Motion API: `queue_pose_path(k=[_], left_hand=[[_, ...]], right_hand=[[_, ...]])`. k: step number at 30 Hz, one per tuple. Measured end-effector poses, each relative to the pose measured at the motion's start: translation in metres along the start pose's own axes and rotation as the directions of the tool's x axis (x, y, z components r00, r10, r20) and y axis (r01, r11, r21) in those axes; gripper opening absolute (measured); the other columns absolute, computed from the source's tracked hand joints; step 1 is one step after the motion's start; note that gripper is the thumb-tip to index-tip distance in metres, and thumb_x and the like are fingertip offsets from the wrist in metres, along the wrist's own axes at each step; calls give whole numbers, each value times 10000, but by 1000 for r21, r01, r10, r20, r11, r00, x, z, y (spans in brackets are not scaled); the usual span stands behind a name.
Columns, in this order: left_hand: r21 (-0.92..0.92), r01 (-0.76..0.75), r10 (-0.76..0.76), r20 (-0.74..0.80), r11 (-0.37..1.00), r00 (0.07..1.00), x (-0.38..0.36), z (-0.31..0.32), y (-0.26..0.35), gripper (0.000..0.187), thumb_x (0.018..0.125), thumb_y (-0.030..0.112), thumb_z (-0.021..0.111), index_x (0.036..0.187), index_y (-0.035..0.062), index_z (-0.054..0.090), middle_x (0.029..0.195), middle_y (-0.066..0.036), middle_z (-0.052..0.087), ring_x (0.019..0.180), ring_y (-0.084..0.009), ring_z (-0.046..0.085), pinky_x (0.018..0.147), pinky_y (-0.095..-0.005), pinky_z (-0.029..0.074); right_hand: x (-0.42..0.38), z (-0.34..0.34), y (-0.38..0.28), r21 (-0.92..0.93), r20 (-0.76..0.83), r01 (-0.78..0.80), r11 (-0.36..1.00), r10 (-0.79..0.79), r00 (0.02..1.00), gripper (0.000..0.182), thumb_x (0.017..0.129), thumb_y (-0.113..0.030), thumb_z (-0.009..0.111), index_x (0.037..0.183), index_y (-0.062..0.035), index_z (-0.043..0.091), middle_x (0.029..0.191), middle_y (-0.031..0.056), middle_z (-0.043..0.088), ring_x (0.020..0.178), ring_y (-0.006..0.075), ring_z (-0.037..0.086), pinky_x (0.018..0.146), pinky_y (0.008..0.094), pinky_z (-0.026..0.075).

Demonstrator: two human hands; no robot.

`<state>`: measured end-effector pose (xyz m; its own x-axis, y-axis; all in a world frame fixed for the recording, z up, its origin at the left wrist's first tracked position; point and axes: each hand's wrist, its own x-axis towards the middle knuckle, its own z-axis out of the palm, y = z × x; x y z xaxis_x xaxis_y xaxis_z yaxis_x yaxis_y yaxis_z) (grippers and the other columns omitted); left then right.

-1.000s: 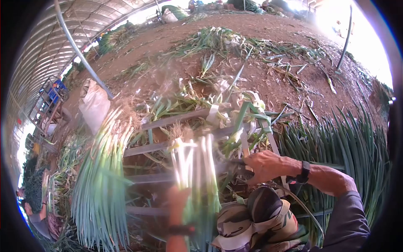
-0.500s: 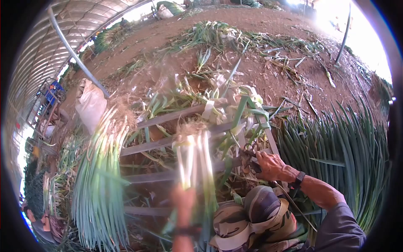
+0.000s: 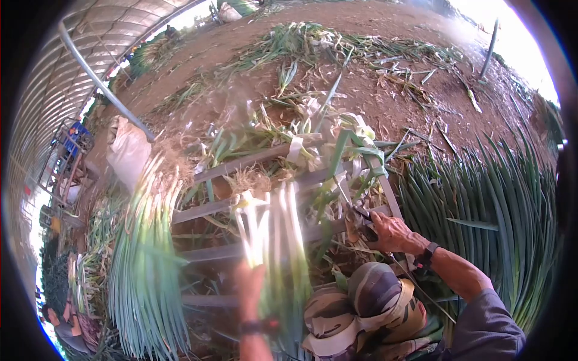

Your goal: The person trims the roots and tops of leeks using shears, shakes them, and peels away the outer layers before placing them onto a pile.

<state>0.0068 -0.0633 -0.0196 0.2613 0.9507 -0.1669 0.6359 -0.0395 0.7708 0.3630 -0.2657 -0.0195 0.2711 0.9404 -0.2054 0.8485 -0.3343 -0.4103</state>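
My left hand point(image 3: 250, 281), smeared by motion, is closed around the stalks of green onions point(image 3: 257, 225) with white shanks and brown roots. More stalks lie just right of it on a slatted wooden rack point(image 3: 211, 254). My right hand point(image 3: 391, 231) is wrapped around a dark-handled tool point(image 3: 362, 215) that looks like an air blow gun, with a thin hose trailing toward me. Its tip points up and left, near loose peeled leaves point(image 3: 349, 144). My fingertips on the left are too blurred to make out.
A bundle of green onions point(image 3: 147, 265) lies left of the rack beside a pale sack point(image 3: 129, 150). Long onion leaves point(image 3: 481, 222) are heaped at right. My camouflage-covered knees point(image 3: 373, 295) are below. Another person point(image 3: 66, 319) sits at far left. Leaf scraps point(image 3: 301, 45) litter the soil.
My left hand has moved slightly left, and the stalks by it have spread left, their roots now showing more clearly. My right hand has hardly moved, still holding the tool.
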Motion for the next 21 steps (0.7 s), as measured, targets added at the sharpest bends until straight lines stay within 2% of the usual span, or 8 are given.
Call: queue_pose_path(k=[2,3,6,10,11,15,18,21], left_hand=[[177,-2,-5,36,984,999,0,7,1,383,730,191,712,1020,-55,667,901,-230,722,850,-327,720,769,-422,549],[248,59,-87,103,967,991,-1,6,14,480,749,261,763,1080,-60,630,953,-264,714,898,-377,718,782,-449,558],[206,38,-78,187,978,979,-8,17,24,622,767,361,805,1146,-77,579,1008,-277,705,904,-392,712,795,-446,563],[500,-5,-74,137,866,988,-18,47,35,981,753,596,772,1357,-110,454,1165,-322,642,1074,-408,662,925,-444,526],[483,45,-146,172,874,974,-19,51,38,1148,717,681,755,1455,-99,349,1268,-321,593,1175,-410,611,1006,-493,470],[572,-19,-69,132,820,989,-30,69,52,1256,666,672,804,1504,-79,245,1334,-305,522,1234,-434,532,1049,-575,368],[700,-96,113,22,707,993,-32,92,35,1223,656,642,824,1484,-75,281,1272,-307,543,1180,-427,551,1029,-565,384],[619,4,-26,26,786,999,-24,90,45,1056,672,508,832,1399,-83,346,1231,-296,559,1150,-428,564,1005,-520,436]], right_hand=[[1,5,4,-4,-2,1,1000,-1,1000,875,724,-417,819,1337,64,421,1156,288,608,1007,451,637,861,495,522],[2,8,5,-9,-6,1,1000,-1,1000,873,726,-415,818,1338,63,419,1159,288,606,1010,453,635,865,498,520],[1,10,5,-15,-16,-5,1000,4,1000,876,732,-416,817,1343,63,411,1174,288,595,1031,457,625,883,499,513],[-1,9,5,-6,-8,-4,1000,4,1000,888,739,-422,817,1353,66,400,1200,287,578,1068,460,608,904,495,507],[-1,10,6,-7,-10,-4,1000,4,1000,890,740,-423,817,1355,65,398,1200,286,577,1071,460,606,904,495,507],[-1,14,7,-24,-48,24,999,-25,999,886,743,-422,815,1353,62,393,1195,284,576,1061,461,608,893,502,506],[-1,18,11,-22,-58,52,998,-53,997,876,746,-421,812,1342,61,388,1185,286,574,1036,464,614,871,507,508],[0,18,12,-36,-24,45,998,-46,999,907,772,-426,797,1378,83,354,1210,293,566,1078,460,604,908,493,500]])
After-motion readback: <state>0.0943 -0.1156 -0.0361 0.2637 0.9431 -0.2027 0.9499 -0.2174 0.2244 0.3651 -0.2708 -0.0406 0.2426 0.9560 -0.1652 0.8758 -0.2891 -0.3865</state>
